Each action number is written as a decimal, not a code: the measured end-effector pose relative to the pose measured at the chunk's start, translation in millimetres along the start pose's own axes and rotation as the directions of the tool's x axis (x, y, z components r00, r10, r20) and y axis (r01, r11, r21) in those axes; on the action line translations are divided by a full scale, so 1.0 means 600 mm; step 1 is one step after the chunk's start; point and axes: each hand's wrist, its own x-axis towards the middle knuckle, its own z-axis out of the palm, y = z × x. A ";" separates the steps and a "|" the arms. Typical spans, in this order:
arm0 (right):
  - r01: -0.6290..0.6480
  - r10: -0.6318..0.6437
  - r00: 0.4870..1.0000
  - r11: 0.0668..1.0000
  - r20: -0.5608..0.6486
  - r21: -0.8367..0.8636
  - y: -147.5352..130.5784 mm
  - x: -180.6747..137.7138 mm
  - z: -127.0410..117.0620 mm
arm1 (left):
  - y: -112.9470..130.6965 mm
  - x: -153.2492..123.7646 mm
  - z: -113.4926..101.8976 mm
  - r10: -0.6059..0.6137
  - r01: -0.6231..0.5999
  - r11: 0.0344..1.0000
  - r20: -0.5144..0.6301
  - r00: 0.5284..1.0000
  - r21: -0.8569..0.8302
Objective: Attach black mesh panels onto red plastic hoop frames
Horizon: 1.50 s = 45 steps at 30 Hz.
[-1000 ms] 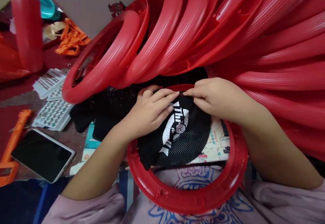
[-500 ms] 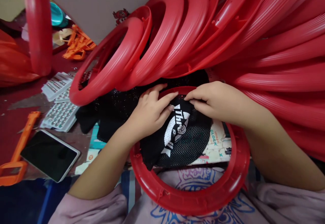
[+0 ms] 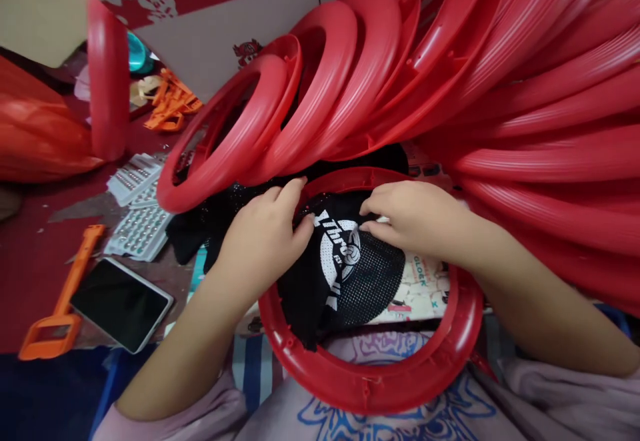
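Observation:
A red plastic ring (image 3: 367, 398) lies across the front of the work surface and over my lap. Inside it is spread a black mesh cloth (image 3: 377, 281) with white printed lettering and a ball. My left hand (image 3: 265, 234) rests over the ring's upper left side and the cloth's edge, thumb and index finger apart. On the cloth's upper right part, the bent fingers and thumb of my right hand (image 3: 410, 218) are close together, pinching it. A small pale spot shows between those fingers; I cannot tell what it is.
Many red rings (image 3: 320, 94) lean in a row behind and to the right. On the left are trays of small metal parts (image 3: 137, 231), a phone (image 3: 121, 303), an orange plastic handle (image 3: 65, 308) and more orange parts (image 3: 173, 101). A printed box (image 3: 200, 48) stands behind.
My left hand has drawn away from the lettering toward the ring's left side, its thumb now further from the right hand. The right fingers stay on the cloth. The view has shifted slightly.

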 end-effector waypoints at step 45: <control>0.023 -0.029 0.995 0.998 -0.100 -0.062 0.016 0.008 0.016 | 0.005 0.065 0.047 0.037 -0.040 0.838 -0.017 0.999 -0.545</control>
